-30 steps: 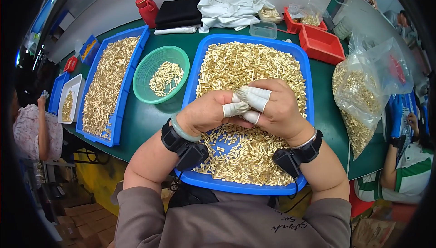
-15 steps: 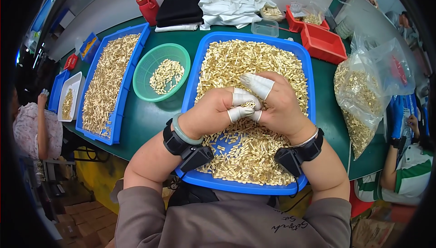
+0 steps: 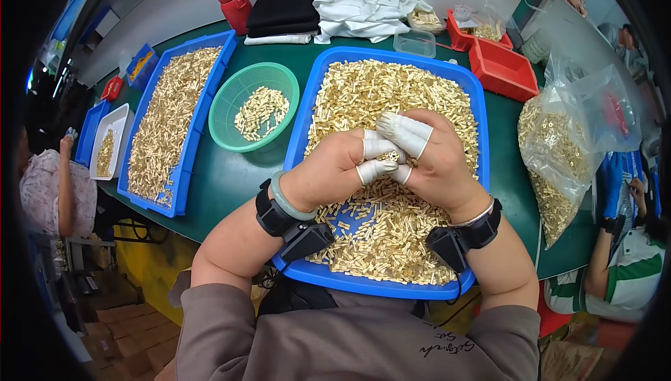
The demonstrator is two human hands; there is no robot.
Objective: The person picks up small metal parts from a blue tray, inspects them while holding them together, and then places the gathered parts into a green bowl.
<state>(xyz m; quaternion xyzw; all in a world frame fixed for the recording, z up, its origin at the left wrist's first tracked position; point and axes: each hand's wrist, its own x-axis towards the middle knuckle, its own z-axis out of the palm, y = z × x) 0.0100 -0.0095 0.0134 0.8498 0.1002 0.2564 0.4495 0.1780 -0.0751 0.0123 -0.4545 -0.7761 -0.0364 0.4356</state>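
Observation:
My left hand (image 3: 334,170) and my right hand (image 3: 440,164) meet above a large blue tray (image 3: 296,119) of small brass pieces (image 3: 391,88). White finger cots cover several fingertips on both. Between the fingertips is a small bundle of brass pieces (image 3: 393,157), end faces showing, and both hands are closed on it. Fingers hide most of the bundle. Loose brass pieces lie under the hands, and blue tray bottom shows through near my left wrist.
Left of the tray stand a green basket (image 3: 222,117) with some brass pieces and a long blue tray (image 3: 198,126) full of them. A clear bag (image 3: 552,164) of brass parts and red bins (image 3: 500,67) are on the right. Co-workers (image 3: 59,185) sit at both sides.
The whole view has shifted slightly, so the table things sit a little further right. Both hands still hold the bundle, its end faces now less exposed between the fingertips.

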